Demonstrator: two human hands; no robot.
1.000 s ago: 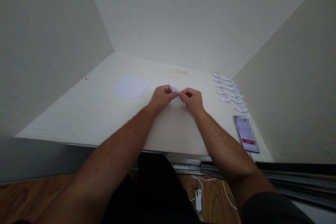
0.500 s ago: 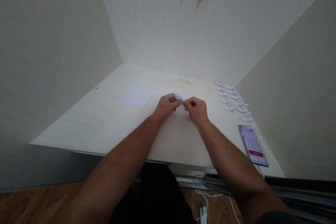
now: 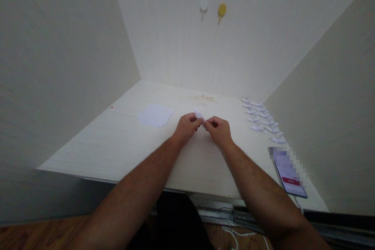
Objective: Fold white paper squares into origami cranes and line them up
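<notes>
A small folded piece of white paper (image 3: 198, 114) is held over the middle of the table. My left hand (image 3: 188, 125) pinches it from the left between thumb and fingers. From the right, my right hand (image 3: 218, 128) grips the paper's lower edge with thumb and forefinger, close to the left thumb. The fingers hide much of the paper, so its exact folds cannot be made out. To the left lies a stack of white paper sheets (image 3: 156, 115). Several folded paper cranes (image 3: 257, 128) stand in rows on the right.
A phone (image 3: 288, 174) with a lit screen lies at the table's right edge, a cable at its lower end. The white table (image 3: 117, 144) is walled in on three sides. White and yellow hooks (image 3: 222, 10) hang on the back wall. White cables (image 3: 234, 236) run across the floor.
The camera view has tilted up slightly, so everything sits lower in the picture. Both hands keep their pinch on the paper, which now points up a little more steeply.
</notes>
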